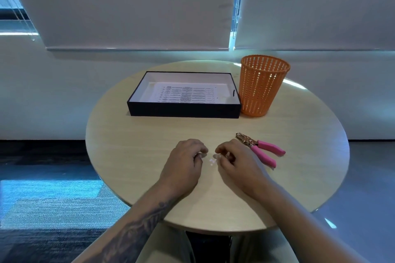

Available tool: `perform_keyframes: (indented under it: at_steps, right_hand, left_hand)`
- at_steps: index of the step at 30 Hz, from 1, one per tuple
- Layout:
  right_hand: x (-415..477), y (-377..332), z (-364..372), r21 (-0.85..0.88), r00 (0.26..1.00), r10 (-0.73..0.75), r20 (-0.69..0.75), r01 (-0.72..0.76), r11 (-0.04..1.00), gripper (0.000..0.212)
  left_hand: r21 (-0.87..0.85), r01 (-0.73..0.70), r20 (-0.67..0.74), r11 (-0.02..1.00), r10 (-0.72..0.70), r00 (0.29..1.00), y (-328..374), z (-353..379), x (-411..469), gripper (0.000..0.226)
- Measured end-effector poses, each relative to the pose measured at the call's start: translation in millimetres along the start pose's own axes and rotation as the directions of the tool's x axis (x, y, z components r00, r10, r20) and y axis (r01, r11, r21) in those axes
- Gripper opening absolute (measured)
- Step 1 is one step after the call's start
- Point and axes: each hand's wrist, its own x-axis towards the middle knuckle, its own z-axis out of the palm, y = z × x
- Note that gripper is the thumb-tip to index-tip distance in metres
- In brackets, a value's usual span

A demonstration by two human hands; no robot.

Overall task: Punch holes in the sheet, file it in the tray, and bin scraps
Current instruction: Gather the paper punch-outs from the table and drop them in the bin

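A printed sheet (pixel 188 94) lies flat inside the black tray (pixel 183 110) at the back of the round table. Small white paper scraps (pixel 212 162) lie on the tabletop between my two hands. My left hand (pixel 185 156) rests on the table with its fingers curled, fingertips beside the scraps. My right hand (pixel 233 159) is also curled, its fingertips touching the table right next to the scraps; whether it pinches any scrap is unclear. The pink-handled hole punch (pixel 261 149) lies just right of my right hand, not held.
An orange mesh bin (pixel 261 86) stands upright at the back right, touching the tray's right end. The round wooden table (pixel 149 145) drops off to carpeted floor on all sides. Window blinds hang behind.
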Motion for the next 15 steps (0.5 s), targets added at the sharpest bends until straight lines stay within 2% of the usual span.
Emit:
perform_keyframes:
  at_steps: [3,6,8,11,15]
  right_hand:
    - [-2.2,0.1,0.6,-0.030,0.996,-0.073,0.052,0.075,0.997,0.043]
    - [-1.8,2.1,5.6,-0.153,0.981,-0.160,0.107,0.176,0.972,0.028]
    - [-1.8,4.2,5.2,-0.091,0.987,-0.146,0.061,0.151,0.984,0.018]
    - [-3.7,5.4,0.3,0.028,0.997,-0.067,-0.022,0.068,0.997,0.021]
    - [-6.4,0.8,-2.0,-0.072,0.998,-0.046,0.039,0.049,0.996,0.027]
  left_hand:
    - [0.011,-0.011,-0.001,1.000,0.011,1.000,-0.1,0.2,0.7,0.028]
    - [0.018,-0.013,-0.004,1.000,0.013,1.000,-0.2,-0.6,1.0,0.026]
    - [0.018,-0.011,-0.005,1.000,0.011,1.000,0.7,-1.2,0.6,0.025]
    - [0.035,-0.016,0.013,0.999,0.016,1.000,1.9,-2.6,-0.7,0.021]
    - [0.080,-0.026,0.056,0.996,0.022,0.998,2.9,-1.7,0.1,0.028]
